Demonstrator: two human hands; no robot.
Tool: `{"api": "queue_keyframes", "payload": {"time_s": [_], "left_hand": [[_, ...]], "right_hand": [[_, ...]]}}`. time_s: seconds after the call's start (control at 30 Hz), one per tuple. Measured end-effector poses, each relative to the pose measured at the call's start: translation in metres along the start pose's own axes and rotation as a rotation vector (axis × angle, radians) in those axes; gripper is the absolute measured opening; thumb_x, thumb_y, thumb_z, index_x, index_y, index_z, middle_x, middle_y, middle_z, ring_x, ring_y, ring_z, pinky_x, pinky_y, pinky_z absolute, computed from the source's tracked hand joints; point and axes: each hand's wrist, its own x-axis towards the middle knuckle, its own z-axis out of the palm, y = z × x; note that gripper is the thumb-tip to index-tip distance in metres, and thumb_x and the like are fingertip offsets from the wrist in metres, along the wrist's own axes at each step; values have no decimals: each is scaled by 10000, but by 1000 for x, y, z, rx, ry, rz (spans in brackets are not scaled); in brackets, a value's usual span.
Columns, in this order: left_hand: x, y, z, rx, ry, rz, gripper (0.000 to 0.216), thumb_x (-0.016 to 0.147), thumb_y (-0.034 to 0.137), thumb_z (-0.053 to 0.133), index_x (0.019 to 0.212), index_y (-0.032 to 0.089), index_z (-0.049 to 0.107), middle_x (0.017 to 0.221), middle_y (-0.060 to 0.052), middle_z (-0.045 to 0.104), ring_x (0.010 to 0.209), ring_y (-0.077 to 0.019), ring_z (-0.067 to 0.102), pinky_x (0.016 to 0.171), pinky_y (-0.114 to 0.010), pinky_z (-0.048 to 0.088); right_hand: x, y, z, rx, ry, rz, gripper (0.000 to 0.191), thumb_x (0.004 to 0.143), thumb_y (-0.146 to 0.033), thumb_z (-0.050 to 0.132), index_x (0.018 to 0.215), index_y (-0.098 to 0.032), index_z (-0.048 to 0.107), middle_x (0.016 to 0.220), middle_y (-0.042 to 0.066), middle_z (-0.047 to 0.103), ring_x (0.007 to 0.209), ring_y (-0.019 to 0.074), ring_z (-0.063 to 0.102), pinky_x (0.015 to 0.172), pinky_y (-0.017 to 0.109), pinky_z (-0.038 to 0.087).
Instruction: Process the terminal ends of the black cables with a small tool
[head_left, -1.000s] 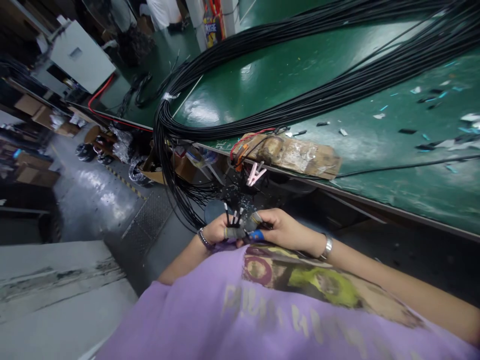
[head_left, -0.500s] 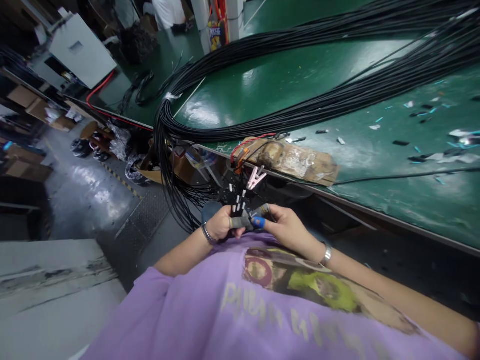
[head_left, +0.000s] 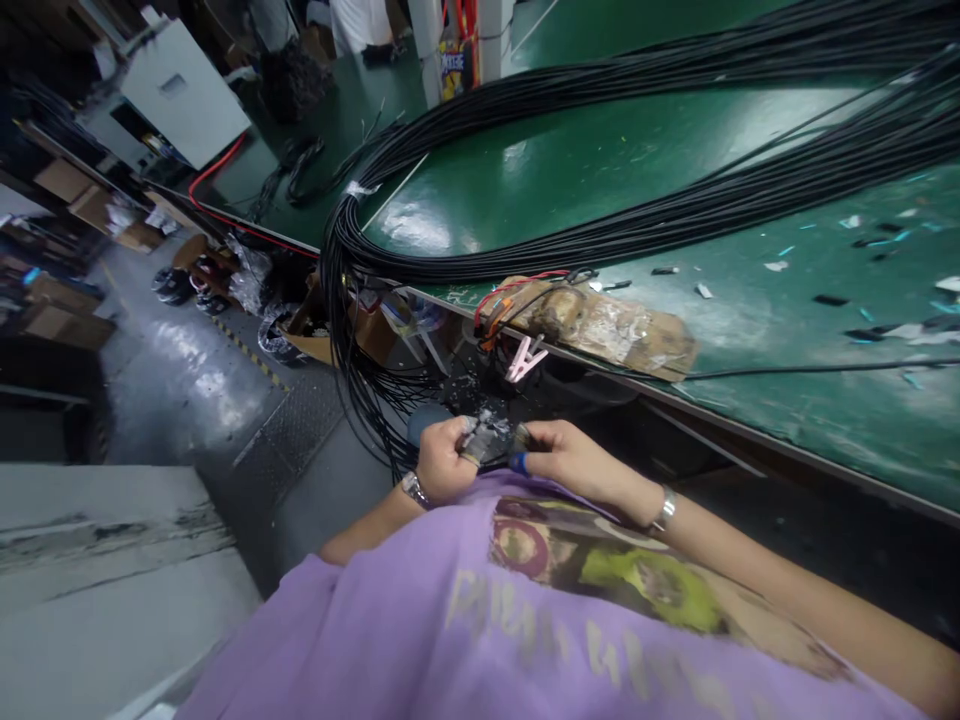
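Note:
Close to my body, below the table edge, my left hand [head_left: 448, 462] is closed round what looks like a bunch of black cable ends [head_left: 491, 438], blurred and pale at the tips. My right hand [head_left: 574, 455] is beside it, thumb and fingers pinched together at the bunch's right side. Whatever lies between those fingers is hidden. Both hands have grey wrapping on fingertips, and a blue band circles the right thumb. Just above the hands, a pink clothes peg [head_left: 526, 358] sticks out from the table edge.
A long loop of black cables [head_left: 450, 262] lies over the green table [head_left: 600, 150] and hangs off its edge. A worn wooden block [head_left: 630, 335] with red and orange wires sits at the edge. Cut scraps [head_left: 831, 300] lie to the right; a cardboard box [head_left: 311, 345] stands below.
My left hand has turned and now covers more of the cable ends, whose white tips stood upright before. The right hand has shifted slightly right, and the whole view has moved a little.

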Motion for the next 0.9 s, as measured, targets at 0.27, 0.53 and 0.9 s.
{"api": "queue_keyframes", "payload": {"time_s": [0.27,0.53,0.9], "left_hand": [[-3,-9,-2,42,18,80,294,755,366,610,558,182,492,521,18,443,515,-99,372,537,-233,324],[-9,-5,5,127,-113,172,225,688,317,650,563,172,532,514,13,464,507,-96,385,555,-240,333],[30,-19,-9,-538,-1173,-358,554,578,647,711,615,107,590,481,-24,541,396,-85,444,404,-216,349]], "right_hand": [[-6,-26,-7,42,218,-28,446,618,-616,656,563,-204,494,522,-46,432,502,91,336,466,242,291],[7,-23,-5,-225,81,26,432,695,-571,568,517,-206,419,487,-53,376,484,88,310,462,245,274],[-4,-24,-13,-756,-144,-636,119,625,-76,442,641,-194,450,645,19,520,604,133,435,582,254,340]]}}
